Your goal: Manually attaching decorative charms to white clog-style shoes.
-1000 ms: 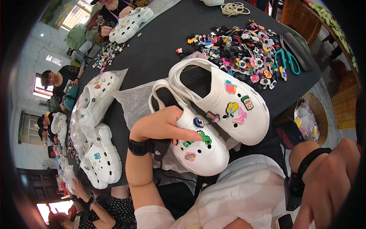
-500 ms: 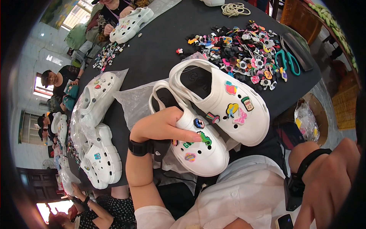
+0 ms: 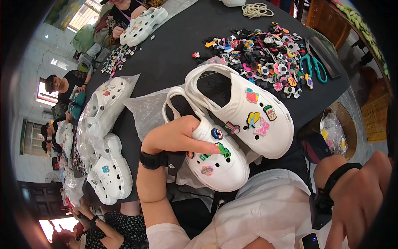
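Note:
My left hand (image 3: 178, 135) grips a white clog (image 3: 226, 176) by its upper, thumb pressed over a green crocodile charm (image 3: 224, 150) and the other fingers hidden behind the shoe's opening. A second white clog (image 3: 271, 135) lies against it on the right, with butterfly, hat, cup and rainbow charms on its upper. At the lower right, my right hand (image 3: 356, 203) is away from the shoes, near a small dark device (image 3: 310, 240) with a blue light. Its fingers run down into the dark rim, so their grip is hidden.
A heap of colourful shoe charms (image 3: 269, 58) spreads on the black table (image 3: 178, 54), beside teal-handled scissors (image 3: 313, 66). Coiled cord (image 3: 257, 10) lies at the far edge. Bagged white clogs (image 3: 110, 170) stand at left. Other people sit around; one holds a clog (image 3: 143, 27). An open box (image 3: 336, 133) stands at right.
My left hand and both clogs stay almost still, and my right hand shifts only slightly. At the lower left, another person's hands and a plastic bag have moved.

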A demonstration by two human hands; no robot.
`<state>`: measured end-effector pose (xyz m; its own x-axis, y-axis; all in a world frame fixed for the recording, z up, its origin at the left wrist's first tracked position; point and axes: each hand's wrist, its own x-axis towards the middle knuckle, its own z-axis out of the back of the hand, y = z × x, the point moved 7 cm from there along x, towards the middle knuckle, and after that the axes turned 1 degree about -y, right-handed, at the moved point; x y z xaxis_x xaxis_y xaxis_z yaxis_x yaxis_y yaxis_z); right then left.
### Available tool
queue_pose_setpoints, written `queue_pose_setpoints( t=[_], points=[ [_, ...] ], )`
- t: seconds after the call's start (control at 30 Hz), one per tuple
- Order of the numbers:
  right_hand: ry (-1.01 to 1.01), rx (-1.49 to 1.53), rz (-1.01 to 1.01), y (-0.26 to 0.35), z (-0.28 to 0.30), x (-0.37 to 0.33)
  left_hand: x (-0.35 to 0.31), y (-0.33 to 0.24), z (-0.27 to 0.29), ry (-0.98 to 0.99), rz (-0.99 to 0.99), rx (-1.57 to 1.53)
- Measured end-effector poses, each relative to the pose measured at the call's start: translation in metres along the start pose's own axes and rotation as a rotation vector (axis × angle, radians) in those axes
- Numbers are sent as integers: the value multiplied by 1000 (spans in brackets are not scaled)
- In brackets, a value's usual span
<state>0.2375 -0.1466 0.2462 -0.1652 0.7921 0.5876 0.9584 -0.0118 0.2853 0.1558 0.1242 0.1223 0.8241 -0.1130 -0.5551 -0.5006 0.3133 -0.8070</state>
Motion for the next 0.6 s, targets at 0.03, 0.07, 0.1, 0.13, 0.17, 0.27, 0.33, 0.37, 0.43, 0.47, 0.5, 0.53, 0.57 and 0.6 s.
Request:
queue_pose_setpoints(
  t=[0.03, 0.07, 0.1, 0.13, 0.17, 0.27, 0.33, 0.37, 0.43, 0.47, 0.5, 0.53, 0.57, 0.6],
  points=[
    [9, 3, 1, 0, 1, 0, -1, 0, 0, -4, 6, -2],
    [17, 6, 2, 0, 1, -1, -2, 0, 0, -9, 8, -4],
    [23, 7, 6, 0, 2, -1, -1, -1, 0, -15, 4, 8],
    [28, 9, 9, 0, 2, -1, 0, -2, 0, -21, 2, 20],
    [33, 11, 11, 1, 2, -2, 1, -2, 1, -22, 1, 17],
    [25, -68, 0, 6, 9, -2, -1, 5, 5, -17, 19, 42],
    [31, -238, -5, 8, 18, 3, 0, 0, 2, 12, -59, 63],
    [42, -249, -5, 7, 27, 9, -2, -5, -1, 5, -65, 76],
    [107, -615, 111, 13, 48, 24, -4, -5, 0, 23, -87, 127],
    [-3, -809, 135, 17, 57, 21, -5, -2, 2, 21, -94, 128],
    [-124, -1010, 161, 22, 66, 14, -2, -1, 4, 53, -156, 172],
    [-115, -1008, 158, 15, 71, 12, -6, 0, 5, 68, -203, 212],
    [-257, -1222, 220, 14, 81, 7, -9, 2, 6, 60, -203, 214],
    [-407, -1435, 283, 16, 90, 2, -9, 6, 6, 71, -209, 227]
  ],
)
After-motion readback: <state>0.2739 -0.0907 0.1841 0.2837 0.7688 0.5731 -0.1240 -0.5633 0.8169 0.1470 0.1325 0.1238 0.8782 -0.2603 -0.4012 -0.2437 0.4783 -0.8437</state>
